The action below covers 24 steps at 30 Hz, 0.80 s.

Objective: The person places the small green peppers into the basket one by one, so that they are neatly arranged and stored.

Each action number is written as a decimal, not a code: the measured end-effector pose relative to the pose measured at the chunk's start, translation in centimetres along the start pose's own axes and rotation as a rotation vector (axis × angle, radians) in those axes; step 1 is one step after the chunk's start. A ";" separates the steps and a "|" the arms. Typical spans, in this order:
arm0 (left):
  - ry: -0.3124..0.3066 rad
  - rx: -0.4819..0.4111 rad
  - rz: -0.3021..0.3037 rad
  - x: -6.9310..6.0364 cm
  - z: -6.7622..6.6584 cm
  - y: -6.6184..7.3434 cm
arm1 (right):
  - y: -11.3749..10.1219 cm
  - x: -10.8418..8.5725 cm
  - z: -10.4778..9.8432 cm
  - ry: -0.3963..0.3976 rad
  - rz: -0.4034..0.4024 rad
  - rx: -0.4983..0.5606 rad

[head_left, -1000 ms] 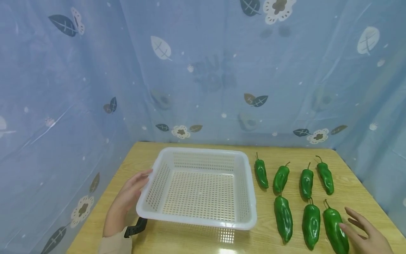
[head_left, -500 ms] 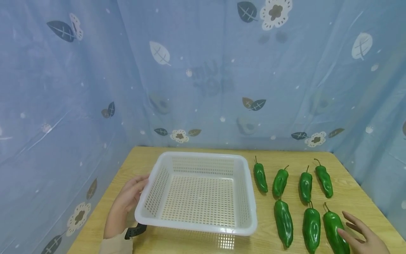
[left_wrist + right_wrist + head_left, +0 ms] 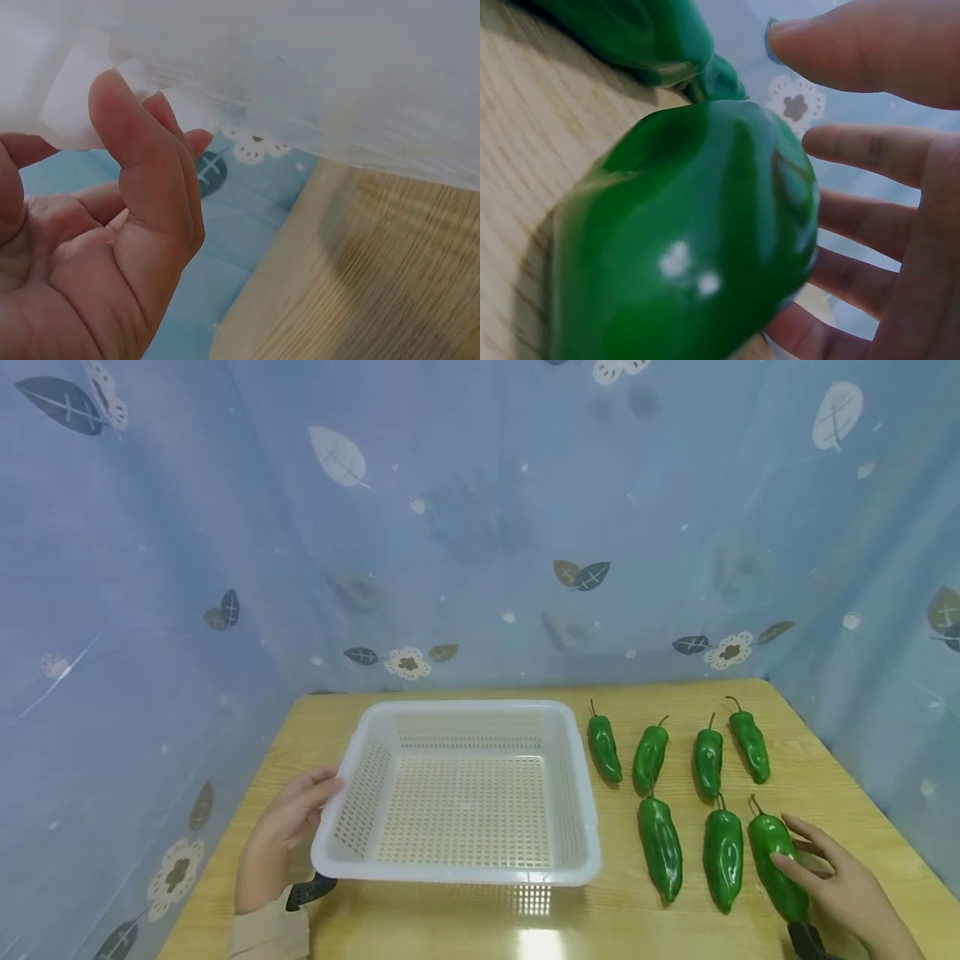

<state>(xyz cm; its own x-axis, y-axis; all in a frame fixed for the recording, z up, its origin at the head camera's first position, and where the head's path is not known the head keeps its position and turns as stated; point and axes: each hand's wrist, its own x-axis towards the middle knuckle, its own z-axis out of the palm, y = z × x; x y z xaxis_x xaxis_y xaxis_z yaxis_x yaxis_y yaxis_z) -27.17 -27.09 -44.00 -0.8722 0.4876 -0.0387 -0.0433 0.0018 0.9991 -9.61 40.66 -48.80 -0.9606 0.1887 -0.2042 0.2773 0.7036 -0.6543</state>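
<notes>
A white perforated basket sits on the wooden table. My left hand grips its left rim; in the left wrist view, thumb and fingers of that hand bend around the edge of the basket. Near the table's right front lies a green pepper, with my right hand at its right side, thumb over it. Seen from the right wrist, the hand has spread, relaxed fingers beside the pepper; contact is hard to tell.
Several other green peppers lie right of the basket: four in a back row, including one nearest the basket, and others in front, such as a long one. A blue patterned curtain surrounds the table behind and at both sides.
The head view has shifted, so the table and its objects sit higher and further left. My right thumb lies slightly further over the pepper; my left hand stays at the basket's rim.
</notes>
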 end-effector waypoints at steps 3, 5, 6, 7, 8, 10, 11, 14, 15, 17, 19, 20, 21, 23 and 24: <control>-0.005 -0.025 0.016 -0.3 -0.2 0.0 | -0.3 0.4 -0.1 0.018 -0.058 0.001; -0.010 -0.023 0.023 -0.3 -0.2 0.1 | -0.3 0.4 0.0 0.017 -0.068 -0.005; -0.012 -0.019 0.026 -0.3 -0.2 0.1 | -0.3 0.3 0.0 0.021 -0.069 -0.009; -0.013 -0.011 0.027 -0.3 -0.2 0.1 | -0.2 0.3 0.1 0.029 -0.073 -0.019; -0.013 -0.002 0.027 -0.2 -0.2 0.0 | -0.2 0.2 0.2 0.036 -0.077 -0.022; -0.011 0.014 0.029 -0.2 -0.2 0.0 | -0.1 0.3 0.3 0.045 -0.092 -0.034; -0.010 0.020 0.028 -0.3 -0.3 -0.1 | -0.2 0.5 0.3 0.046 -0.101 -0.041; -0.008 0.020 0.024 -0.3 -0.3 -0.2 | -0.2 0.9 0.3 0.038 -0.118 -0.058; -0.008 0.021 0.021 -0.3 -0.3 -0.2 | -0.2 1.1 0.3 0.039 -0.123 -0.070; -0.003 0.026 0.017 -0.3 -0.2 -0.2 | -0.2 1.5 0.3 0.041 -0.134 -0.099; 0.004 0.033 0.014 -0.2 -0.1 -0.1 | -0.2 1.9 0.3 0.062 -0.162 -0.138; 0.006 0.037 0.010 -0.1 0.0 -0.1 | -0.2 2.0 0.3 0.074 -0.177 -0.153; 0.010 0.044 0.006 -0.1 0.0 0.0 | -0.2 2.1 0.4 0.087 -0.193 -0.165; 0.019 0.047 -0.001 -0.1 0.1 0.1 | -0.1 2.2 0.6 0.104 -0.216 -0.180; 0.023 0.049 -0.004 -0.1 0.1 0.1 | -0.1 2.3 0.6 0.112 -0.221 -0.186</control>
<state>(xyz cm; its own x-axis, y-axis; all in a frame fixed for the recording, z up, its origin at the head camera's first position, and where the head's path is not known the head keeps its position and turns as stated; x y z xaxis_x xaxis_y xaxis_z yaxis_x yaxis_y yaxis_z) -27.02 -27.04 -43.92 -0.8829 0.4677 -0.0426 -0.0234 0.0469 0.9986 -11.85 40.57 -49.64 -0.9963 0.0839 0.0161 0.0629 0.8476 -0.5269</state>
